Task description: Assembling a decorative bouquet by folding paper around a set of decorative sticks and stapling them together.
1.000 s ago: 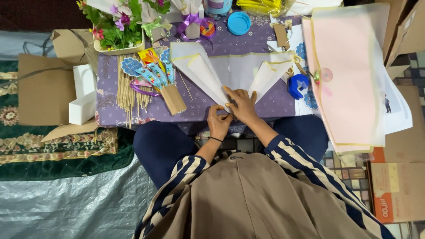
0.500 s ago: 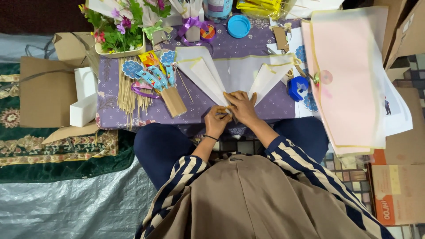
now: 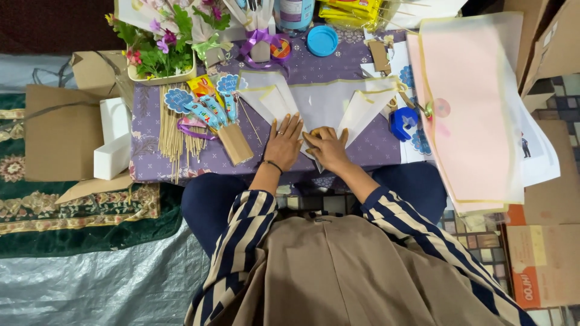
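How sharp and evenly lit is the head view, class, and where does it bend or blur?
Head view: even, soft light, no harsh glare; hands and white paper look sharp; edges bow outward from the wide lens; flowers at the top edge are cropped.

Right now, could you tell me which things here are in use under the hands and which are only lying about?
In hand:
left hand
right hand
white wrapping paper

Lying about:
blue lid
flower box
wooden skewers
pink sheets
white box
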